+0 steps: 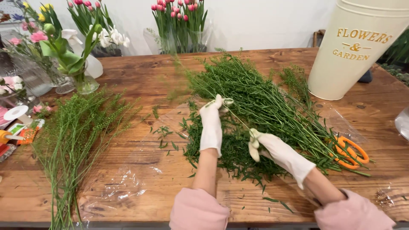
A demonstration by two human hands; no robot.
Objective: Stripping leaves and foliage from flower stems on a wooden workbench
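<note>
White-gloved, my left hand (211,123) pinches a thin green stem (236,117) near its tip, my right hand (272,149) grips it lower, over the greenery pile (255,98) mid-table. I judge stripping leaves underway; next needs a steady downward pull.

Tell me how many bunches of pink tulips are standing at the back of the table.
2: one bunch of pink tulips at the back left, another bunch at the back centre. More may be out of view.

White gloves (211,127), green stems (260,106), orange scissors (351,152)
</note>
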